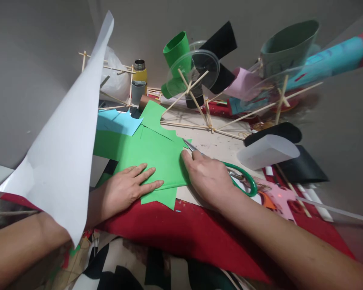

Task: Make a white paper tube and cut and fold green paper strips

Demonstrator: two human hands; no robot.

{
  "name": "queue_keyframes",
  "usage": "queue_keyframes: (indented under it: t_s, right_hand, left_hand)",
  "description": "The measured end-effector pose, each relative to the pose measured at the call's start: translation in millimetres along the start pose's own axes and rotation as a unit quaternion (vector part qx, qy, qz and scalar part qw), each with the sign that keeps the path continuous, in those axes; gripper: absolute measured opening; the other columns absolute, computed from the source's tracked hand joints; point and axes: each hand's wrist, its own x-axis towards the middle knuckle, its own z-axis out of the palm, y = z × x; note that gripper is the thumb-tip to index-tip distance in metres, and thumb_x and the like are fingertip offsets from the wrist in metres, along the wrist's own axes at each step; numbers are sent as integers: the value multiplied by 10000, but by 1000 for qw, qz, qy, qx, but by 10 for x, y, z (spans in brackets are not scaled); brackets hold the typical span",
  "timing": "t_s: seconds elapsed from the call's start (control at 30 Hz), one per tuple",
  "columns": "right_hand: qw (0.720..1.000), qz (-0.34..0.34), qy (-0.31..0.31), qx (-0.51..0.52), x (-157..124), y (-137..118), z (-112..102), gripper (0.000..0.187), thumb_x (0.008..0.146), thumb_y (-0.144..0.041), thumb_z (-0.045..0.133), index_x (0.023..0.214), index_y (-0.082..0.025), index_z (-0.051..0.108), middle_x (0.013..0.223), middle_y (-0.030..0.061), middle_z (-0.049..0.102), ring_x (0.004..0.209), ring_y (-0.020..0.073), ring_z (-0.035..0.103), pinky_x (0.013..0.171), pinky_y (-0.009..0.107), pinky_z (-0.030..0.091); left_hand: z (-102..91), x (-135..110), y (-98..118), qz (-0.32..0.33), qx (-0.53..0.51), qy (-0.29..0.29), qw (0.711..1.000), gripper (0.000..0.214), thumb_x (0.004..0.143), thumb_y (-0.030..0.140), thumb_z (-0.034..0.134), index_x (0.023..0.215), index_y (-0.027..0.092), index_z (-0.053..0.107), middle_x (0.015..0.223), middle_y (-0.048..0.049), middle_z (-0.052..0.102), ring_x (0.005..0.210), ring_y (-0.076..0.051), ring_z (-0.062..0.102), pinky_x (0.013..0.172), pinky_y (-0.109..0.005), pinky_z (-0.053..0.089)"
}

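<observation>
My left hand [130, 186] lies flat with fingers stretched out on a sheet of green paper [151, 151], pressing it onto the work surface. My right hand [207, 177] is closed on green-handled scissors [243, 179]. The metal blades [190, 146] point up and left at the green paper's right edge. More green sheets lie overlapped beneath, and a light blue sheet [117, 122] sits behind them.
A large white paper sheet [66, 149] stands up at the left. Behind are stick frames with rolled green [176, 49] and black [220, 40] paper cups, a clear plastic lid [196, 70], a yellow bottle [140, 72], and a white roll [268, 151]. Red paper [184, 229] covers the near edge.
</observation>
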Motion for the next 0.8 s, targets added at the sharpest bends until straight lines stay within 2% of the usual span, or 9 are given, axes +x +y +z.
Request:
queue_keyframes:
  t_s: [0.07,0.13,0.2,0.23,0.37,0.5,0.63,0.7,0.8]
  right_hand:
    - [996,-24,79,17,-148,-60,-12,367,926,-100,416,1261,-44,555,1024,207,686,896,324,670,697,411,519]
    - [980,-93,156,78,-327,-191,2,395,974,-251,422,1276,-42,565,1199,218,655,1068,323,620,885,458,482]
    - [964,-158,161,142,-492,-349,56,478,980,-373,417,1315,-60,550,1332,183,597,1232,307,532,1043,480,382]
    - [959,-172,154,162,-558,-417,96,521,976,-413,414,1329,-49,538,1358,181,577,1264,300,510,1060,472,368]
    - [963,-147,129,184,-698,-507,260,601,958,-467,440,1365,-30,504,1421,192,507,1310,307,474,1080,479,347]
    - [966,-127,133,183,-743,-419,322,585,965,-468,430,1328,-25,545,1394,198,534,1291,316,495,1063,492,360]
    - [972,-93,154,152,-776,-332,337,606,961,-480,431,1280,12,583,1335,248,571,1252,353,526,1055,518,355]
    - [976,-75,163,124,-791,-283,347,610,959,-465,441,1255,45,594,1300,278,587,1232,374,538,1042,524,363]
    - [979,-86,161,91,-808,-223,354,587,961,-424,448,1246,68,592,1276,285,601,1213,379,553,1032,520,374]
  left_hand:
    - [7,-4,6,-4,-2,4,1000,577,938,114,458,1453,357,366,1507,-70,422,1382,-281,394,1053,-410,396]
    - [18,-10,8,0,-9,17,1000,550,943,129,458,1446,339,384,1506,-86,421,1380,-281,398,1056,-419,391]
    - [27,-13,4,9,-17,28,999,528,936,137,472,1436,296,411,1499,-116,424,1378,-292,399,1060,-430,384]
    - [29,-14,1,14,-19,30,999,526,931,136,479,1434,279,419,1495,-127,427,1377,-299,399,1061,-436,381]
    - [46,-25,-21,23,-9,24,999,573,918,116,480,1456,285,382,1495,-127,427,1373,-302,403,1057,-432,388]
    - [124,-86,-68,30,-1,42,999,658,902,97,475,1477,368,308,1529,-83,382,1403,-307,346,1080,-448,366]
    - [188,-211,-113,33,-9,68,997,614,913,128,450,1473,351,336,1503,-82,420,1412,-335,314,1086,-472,361]
    - [188,-287,-117,12,-23,77,997,588,915,122,431,1457,344,374,1491,-65,440,1416,-318,308,1092,-465,365]
    - [205,-416,-100,-24,-40,69,997,557,933,114,393,1443,338,400,1504,-45,426,1424,-282,301,1092,-449,383]
